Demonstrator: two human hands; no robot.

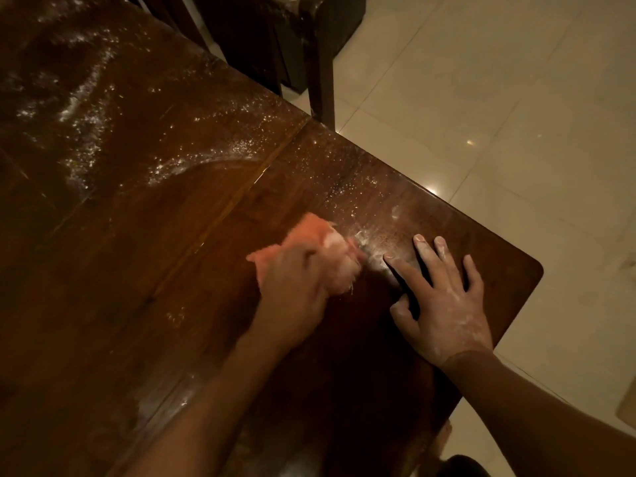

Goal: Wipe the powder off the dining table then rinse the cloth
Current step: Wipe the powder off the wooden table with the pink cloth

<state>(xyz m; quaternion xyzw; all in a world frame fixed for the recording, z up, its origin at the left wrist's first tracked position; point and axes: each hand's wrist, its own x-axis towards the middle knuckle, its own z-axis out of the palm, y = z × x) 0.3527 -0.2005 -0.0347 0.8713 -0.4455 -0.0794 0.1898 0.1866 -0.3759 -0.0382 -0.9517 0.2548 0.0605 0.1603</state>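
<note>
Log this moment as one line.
phase: wiping | left hand: grips cloth on table | right hand: flat on table | powder: not cleared

A dark wooden chair point(321, 63) stands on a floor point(481, 98) of pale, glossy square tiles with thin grout lines. Two small light reflections point(469, 142) show on the tiles, well apart from the chair leg.

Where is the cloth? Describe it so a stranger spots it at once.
Start at the dark wooden table, near its rounded corner by the tiled floor. There the left hand grips a crumpled cloth beside the flat right hand. It is the only orange-pink thing, dusted with white powder.
</note>
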